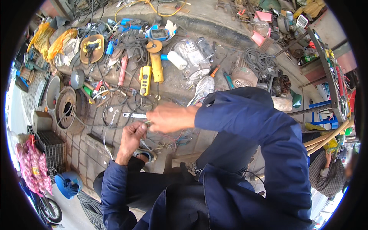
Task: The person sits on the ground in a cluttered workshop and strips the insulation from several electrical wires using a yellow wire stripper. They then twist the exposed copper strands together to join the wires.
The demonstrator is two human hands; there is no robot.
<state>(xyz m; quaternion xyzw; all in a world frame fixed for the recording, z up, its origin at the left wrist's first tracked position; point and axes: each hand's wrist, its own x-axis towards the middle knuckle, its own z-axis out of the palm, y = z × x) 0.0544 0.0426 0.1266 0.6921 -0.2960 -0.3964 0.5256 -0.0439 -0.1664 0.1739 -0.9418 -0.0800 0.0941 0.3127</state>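
Head view, left hand: here it is, the left hand low in the middle, thumb and forefinger pinched narrow on a short green wire.
Right hand: in from the other side comes the right hand, fingers curled in and blurred – whether it grips the wire too, I cannot tell.
Green wire: right there between the two sets of fingertips, only a sliver showing.
Spanner: a flat silver spanner points left, just beside the right hand, its far end hidden; held or lying on the ground, I cannot tell.
Loose wires: below the right hand, a tangle of thin coloured wires spreads over the paving.
Yellow tools: just beyond the hands, a yellow control box with buttons, and right next to it a yellow grinder with a round brown disc.
Motor: farther out, a grey metal motor beside a white roll.
Wheel rim: over on the left, a rusty wheel rim stands on edge, cable running in front.
Left edge: a black crate, a pink net bag and a blue basin – all close together.
Right edge: another person in a checked top, well apart from the work.
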